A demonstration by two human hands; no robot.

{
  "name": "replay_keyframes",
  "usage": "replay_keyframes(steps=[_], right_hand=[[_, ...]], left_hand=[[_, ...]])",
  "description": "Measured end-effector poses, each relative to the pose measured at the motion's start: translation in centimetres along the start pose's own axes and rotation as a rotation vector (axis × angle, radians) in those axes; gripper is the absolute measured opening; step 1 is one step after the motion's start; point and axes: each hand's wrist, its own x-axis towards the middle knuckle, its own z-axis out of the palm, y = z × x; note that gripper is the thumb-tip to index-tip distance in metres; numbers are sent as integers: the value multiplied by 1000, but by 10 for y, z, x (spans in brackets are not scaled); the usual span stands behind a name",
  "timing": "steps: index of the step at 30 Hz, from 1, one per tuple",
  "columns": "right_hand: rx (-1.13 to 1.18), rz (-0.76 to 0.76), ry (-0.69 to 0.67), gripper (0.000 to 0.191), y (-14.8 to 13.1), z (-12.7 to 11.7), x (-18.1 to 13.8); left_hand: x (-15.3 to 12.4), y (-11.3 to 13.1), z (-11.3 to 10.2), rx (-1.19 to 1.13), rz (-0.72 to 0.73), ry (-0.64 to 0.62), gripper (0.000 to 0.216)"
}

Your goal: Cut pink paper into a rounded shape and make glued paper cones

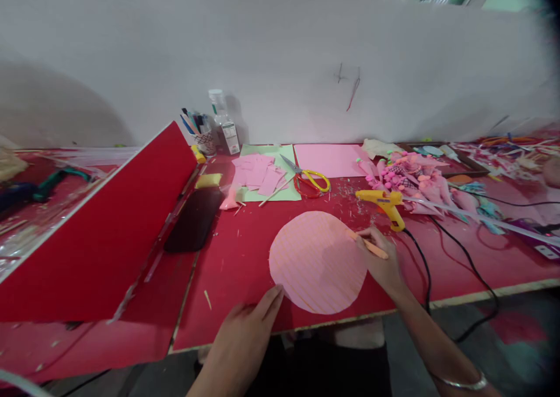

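A round pink paper disc (317,261) with faint orange stripes lies on the red table (231,268) near its front edge. My left hand (247,333) rests with fingers stretched flat, its fingertips touching the disc's lower left rim. My right hand (380,260) is closed on an orange pencil (370,245) whose tip meets the disc's right edge. A bangle circles my right wrist.
A yellow glue gun (385,204) with black cable lies just behind my right hand. Scissors (308,180), pink paper scraps (258,175), green and pink sheets, a pen cup (199,131), a bottle (224,122) sit at the back. A tilted red board (100,233) stands left; pink flowers (406,178) right.
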Motion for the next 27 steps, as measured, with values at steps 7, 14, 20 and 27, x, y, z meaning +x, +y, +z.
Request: replay_keyframes(steps=[7, 14, 20, 27], right_hand=[[38, 55, 131, 10, 3, -5, -3], [237, 15, -255, 8, -50, 14, -37], [378, -62, -585, 7, -88, 37, -51], [360, -53, -638, 7, -93, 47, -52]], left_hand=[[-1, 0, 0, 29, -10, 26, 73], [1, -2, 8, -3, 98, 49, 76], [0, -4, 10, -1, 149, 45, 64], [0, -4, 14, -43, 150, 54, 57]])
